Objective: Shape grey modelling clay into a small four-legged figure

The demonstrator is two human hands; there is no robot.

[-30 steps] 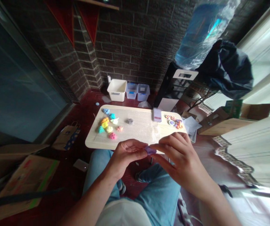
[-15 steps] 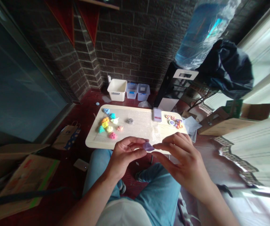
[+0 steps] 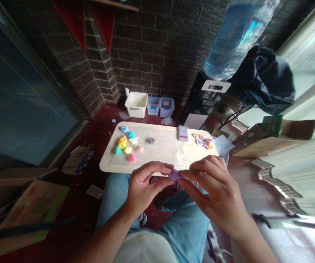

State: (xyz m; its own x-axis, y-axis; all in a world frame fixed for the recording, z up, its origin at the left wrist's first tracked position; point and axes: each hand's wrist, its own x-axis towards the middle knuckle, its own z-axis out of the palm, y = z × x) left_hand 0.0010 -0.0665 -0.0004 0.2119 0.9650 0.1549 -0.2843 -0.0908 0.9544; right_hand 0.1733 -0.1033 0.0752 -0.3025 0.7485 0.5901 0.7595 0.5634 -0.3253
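A small flattened piece of purple modelling clay is held up over the near edge of the table. My left hand pinches its left side between thumb and fingers. On its right side, the thumb and forefinger of my right hand are closed on the thin edge. Beyond my hands, several coloured clay lumps lie at the table's left, among them a pink lump and a yellow lump. A grey lump sits alone near the middle, on a clear textured sheet.
Small shaped clay pieces are grouped at the table's right end, beside a white-rimmed round piece. A card-like rectangular object lies at the back edge. Behind the table stand a white bin and a water dispenser.
My right thumb and forefinger have closed onto the clay's right edge, where they were further apart. Both hands and the clay have shifted slightly, and the clay is turned differently.
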